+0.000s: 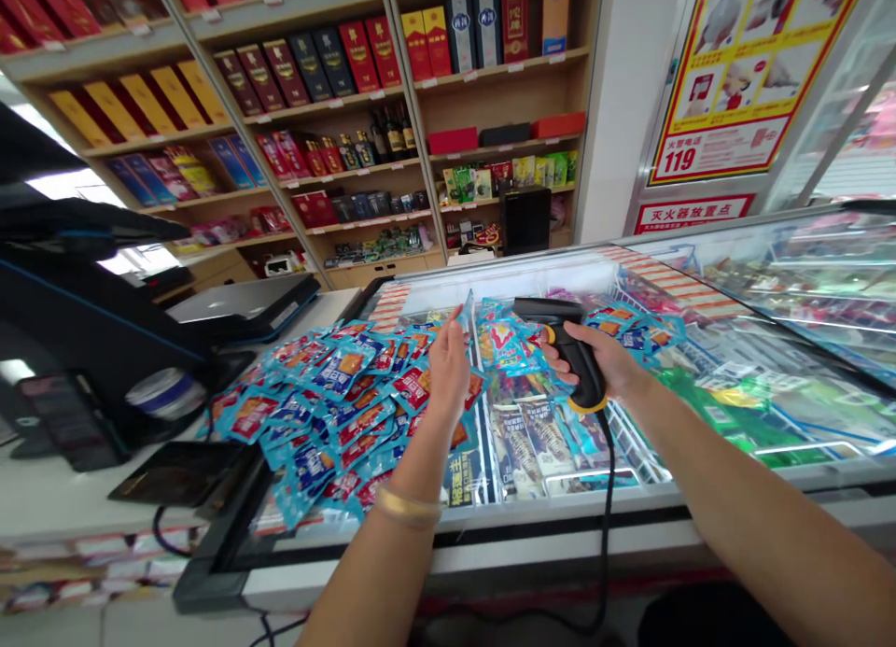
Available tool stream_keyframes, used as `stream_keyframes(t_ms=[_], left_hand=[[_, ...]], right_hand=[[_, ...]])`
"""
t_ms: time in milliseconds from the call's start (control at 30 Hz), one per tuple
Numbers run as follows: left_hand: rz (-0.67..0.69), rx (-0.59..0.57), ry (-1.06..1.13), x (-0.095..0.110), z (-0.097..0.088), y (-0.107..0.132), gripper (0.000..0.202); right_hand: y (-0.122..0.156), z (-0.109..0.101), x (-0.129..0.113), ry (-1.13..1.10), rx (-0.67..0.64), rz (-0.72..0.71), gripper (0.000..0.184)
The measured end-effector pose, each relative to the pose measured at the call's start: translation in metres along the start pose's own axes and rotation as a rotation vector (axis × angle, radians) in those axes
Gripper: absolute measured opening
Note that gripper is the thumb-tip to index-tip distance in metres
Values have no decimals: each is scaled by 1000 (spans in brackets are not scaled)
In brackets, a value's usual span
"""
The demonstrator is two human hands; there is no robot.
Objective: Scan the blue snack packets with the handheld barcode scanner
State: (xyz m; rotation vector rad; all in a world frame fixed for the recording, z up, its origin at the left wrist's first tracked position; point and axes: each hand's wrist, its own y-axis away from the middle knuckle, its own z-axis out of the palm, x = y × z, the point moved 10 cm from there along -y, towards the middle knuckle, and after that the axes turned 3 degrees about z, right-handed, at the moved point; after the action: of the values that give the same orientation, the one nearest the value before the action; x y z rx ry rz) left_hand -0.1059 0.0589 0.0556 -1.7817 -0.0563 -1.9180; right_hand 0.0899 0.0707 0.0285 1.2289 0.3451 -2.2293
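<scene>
My left hand (448, 372) is raised over the freezer lid, its fingers pinched on a small blue snack packet (466, 313) held upright. My right hand (602, 358) grips a black barcode scanner (560, 334) with a yellow band at its base, its head pointing left toward the packet. The scanner's black cable (608, 498) hangs down over the freezer's front edge. A big pile of blue and red snack packets (336, 409) lies on the glass just left of my left hand. More packets (634, 330) lie behind the scanner.
The glass-topped chest freezer (560, 526) holds ice-cream packs. At the left a white counter (49, 498) carries a black till screen (77, 311), a dark tablet (182, 471) and a closed laptop (245, 303). Shelves of boxed goods (350, 115) fill the back wall. A fire poster (742, 68) hangs at the right.
</scene>
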Motion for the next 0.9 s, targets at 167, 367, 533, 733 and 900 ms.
stream_keyframes(t_ms=[167, 367, 533, 733, 900], left_hand=[[505, 65, -752, 78, -84, -11, 42], [387, 2, -1420, 59, -143, -16, 45], [372, -53, -1569, 48, -140, -4, 51], [434, 24, -1512, 61, -133, -2, 52], [557, 46, -1351, 71, -90, 9, 49]], right_hand=[[-14, 31, 22, -40, -43, 67, 25], [-39, 70, 48, -59, -75, 150, 20], [-46, 82, 60, -86, -96, 150, 19], [-41, 67, 53, -67, -64, 136, 21], [-22, 33, 14, -20, -20, 53, 21]])
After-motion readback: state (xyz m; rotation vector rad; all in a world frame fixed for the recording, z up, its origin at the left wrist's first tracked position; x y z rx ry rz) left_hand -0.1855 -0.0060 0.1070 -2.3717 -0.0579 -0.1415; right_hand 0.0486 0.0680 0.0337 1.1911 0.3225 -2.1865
